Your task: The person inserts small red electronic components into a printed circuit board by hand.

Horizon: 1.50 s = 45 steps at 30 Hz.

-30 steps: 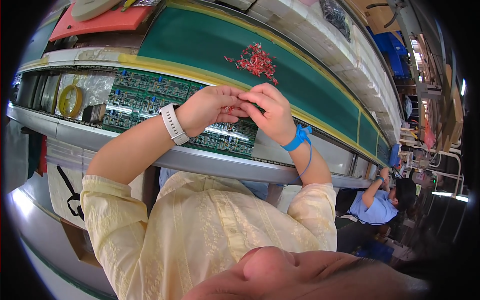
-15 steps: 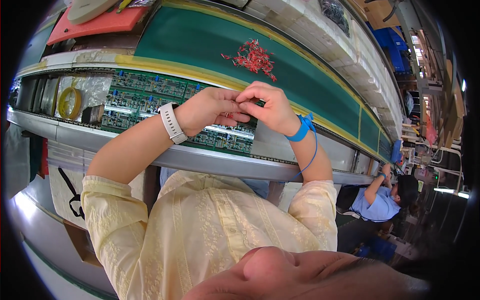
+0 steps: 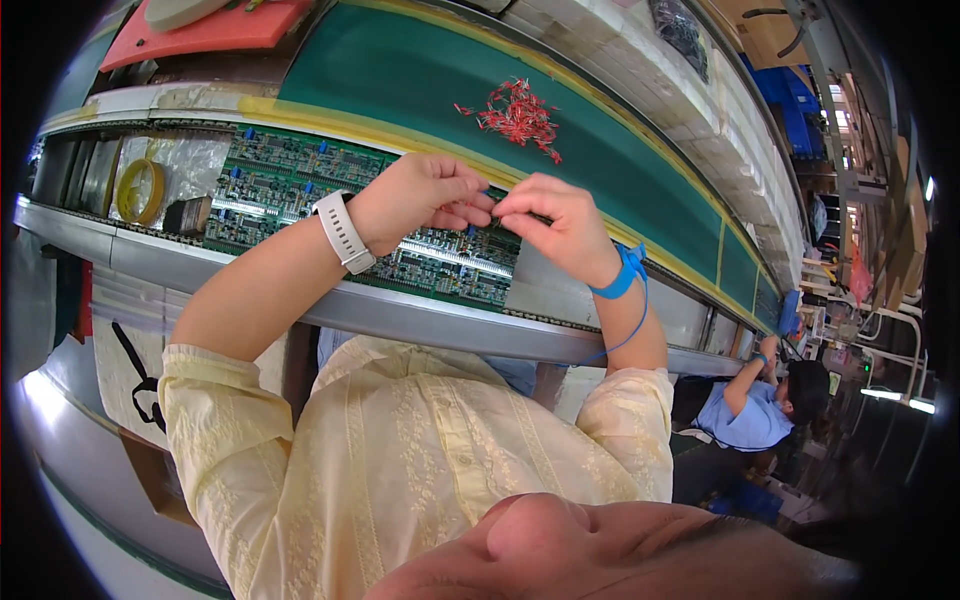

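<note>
Right hand [image 3: 565, 228] shifted rightward from left hand [image 3: 412, 200], over circuit boards [image 3: 270, 190].
Fingers curled, fingertips near; whether either pinches a part cannot be told. Boards lie beneath, centre-left; red component pile [image 3: 520, 120], upper centre.

You have one left hand [image 3: 420, 205] and one right hand [image 3: 562, 230], two in all, wearing one white wristband [image 3: 343, 232] and one blue wrist strap [image 3: 622, 276]; around you are one heap of small red pieces [image 3: 518, 118], too many to count, green circuit boards [image 3: 425, 272] whose number is unclear, one yellow ring [image 3: 157, 192], one red slab [image 3: 210, 32] and one co-worker [image 3: 745, 408]
</note>
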### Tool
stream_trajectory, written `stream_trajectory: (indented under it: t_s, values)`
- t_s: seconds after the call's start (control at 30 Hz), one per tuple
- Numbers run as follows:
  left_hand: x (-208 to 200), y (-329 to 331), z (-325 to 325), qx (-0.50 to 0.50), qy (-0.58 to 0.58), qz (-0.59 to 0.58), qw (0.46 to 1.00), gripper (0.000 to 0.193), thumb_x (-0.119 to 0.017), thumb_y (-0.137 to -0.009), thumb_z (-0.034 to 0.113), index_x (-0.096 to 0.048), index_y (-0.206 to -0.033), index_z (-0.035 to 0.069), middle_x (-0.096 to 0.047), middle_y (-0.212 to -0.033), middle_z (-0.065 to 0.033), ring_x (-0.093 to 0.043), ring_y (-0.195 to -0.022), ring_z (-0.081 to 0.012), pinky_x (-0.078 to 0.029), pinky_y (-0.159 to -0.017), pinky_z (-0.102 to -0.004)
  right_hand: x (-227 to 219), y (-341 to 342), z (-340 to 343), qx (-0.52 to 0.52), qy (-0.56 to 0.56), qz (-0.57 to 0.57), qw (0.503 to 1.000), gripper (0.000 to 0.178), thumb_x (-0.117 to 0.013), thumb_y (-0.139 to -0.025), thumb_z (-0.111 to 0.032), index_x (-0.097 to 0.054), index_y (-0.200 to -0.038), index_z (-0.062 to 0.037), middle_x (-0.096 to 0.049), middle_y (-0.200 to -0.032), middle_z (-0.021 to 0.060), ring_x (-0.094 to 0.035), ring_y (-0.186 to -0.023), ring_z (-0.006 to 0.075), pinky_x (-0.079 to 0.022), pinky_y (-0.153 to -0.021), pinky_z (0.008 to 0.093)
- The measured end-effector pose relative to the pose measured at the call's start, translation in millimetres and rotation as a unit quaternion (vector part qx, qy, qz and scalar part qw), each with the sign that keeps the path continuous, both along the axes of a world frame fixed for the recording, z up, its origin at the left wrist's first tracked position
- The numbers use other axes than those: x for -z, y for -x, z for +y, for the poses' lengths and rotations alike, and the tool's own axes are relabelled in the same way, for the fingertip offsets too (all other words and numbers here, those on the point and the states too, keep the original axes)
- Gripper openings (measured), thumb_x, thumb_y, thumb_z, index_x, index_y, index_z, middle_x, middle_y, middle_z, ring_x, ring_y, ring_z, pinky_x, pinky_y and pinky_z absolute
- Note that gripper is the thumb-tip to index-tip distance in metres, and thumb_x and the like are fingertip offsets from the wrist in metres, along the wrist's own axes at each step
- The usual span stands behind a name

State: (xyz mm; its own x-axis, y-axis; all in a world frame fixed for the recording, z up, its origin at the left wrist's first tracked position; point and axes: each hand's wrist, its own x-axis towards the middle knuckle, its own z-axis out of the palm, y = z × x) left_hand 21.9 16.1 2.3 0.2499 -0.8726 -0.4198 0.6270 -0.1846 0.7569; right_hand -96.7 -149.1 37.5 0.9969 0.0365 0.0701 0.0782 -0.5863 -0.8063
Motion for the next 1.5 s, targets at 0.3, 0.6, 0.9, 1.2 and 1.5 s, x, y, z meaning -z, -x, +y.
stream_trajectory:
  t_s: [0.3, 0.6, 0.9, 1.2, 1.5]
  values:
    - [-1, -3, -2, -0.056, -0.007, 0.029, 0.998, 0.016, -0.042, -0.091, 0.013, -0.050, -0.102, 0.004, -0.061, -0.101, -0.0133, -0.062, -0.085, -0.0169, -0.050, -0.074, -0.0258, 12, 2, 11, -0.107, 0.091, 0.062, 0.988, 0.010, -0.067, -0.071, -0.004, -0.065, -0.081, -0.0046, -0.055, -0.077, 0.0074, -0.055, -0.073, 0.0221, -0.045, -0.064, 0.0312]
    - [5, -1, -3, -0.066, 0.011, 0.023, 0.997, 0.014, -0.044, -0.092, 0.014, -0.051, -0.095, 0.003, -0.062, -0.095, -0.0118, -0.063, -0.082, -0.0161, -0.050, -0.069, -0.0236, 15, 2, 13, -0.098, 0.140, 0.059, 0.984, 0.009, -0.067, -0.071, -0.006, -0.066, -0.079, -0.0060, -0.057, -0.078, 0.0086, -0.056, -0.073, 0.0234, -0.045, -0.065, 0.0333]
    - [7, -1, -3, -0.055, 0.001, 0.000, 0.999, 0.021, -0.049, -0.091, 0.014, -0.053, -0.105, 0.000, -0.062, -0.098, -0.0099, -0.062, -0.085, -0.0143, -0.050, -0.072, -0.0226, 17, 2, 15, -0.096, 0.155, 0.054, 0.982, 0.007, -0.066, -0.070, -0.007, -0.065, -0.077, -0.0070, -0.057, -0.077, 0.0075, -0.055, -0.074, 0.0237, -0.045, -0.066, 0.0337]
    - [5, -1, -2, -0.061, 0.006, 0.003, 0.998, 0.024, -0.048, -0.090, 0.012, -0.052, -0.110, -0.002, -0.062, -0.098, -0.0101, -0.062, -0.084, -0.0133, -0.050, -0.072, -0.0217, 25, 8, 23, -0.078, 0.192, -0.038, 0.978, 0.006, -0.064, -0.069, -0.007, -0.063, -0.075, -0.0084, -0.058, -0.077, 0.0032, -0.054, -0.074, 0.0229, -0.046, -0.066, 0.0335]
    - [6, 0, -3, -0.068, 0.012, 0.010, 0.998, 0.024, -0.049, -0.089, 0.011, -0.054, -0.108, -0.002, -0.062, -0.096, -0.0112, -0.061, -0.081, -0.0126, -0.050, -0.069, -0.0221, 24, 11, 30, -0.073, 0.249, -0.089, 0.962, 0.012, -0.066, -0.065, -0.001, -0.064, -0.076, -0.0071, -0.057, -0.076, 0.0044, -0.056, -0.071, 0.0213, -0.048, -0.061, 0.0312]
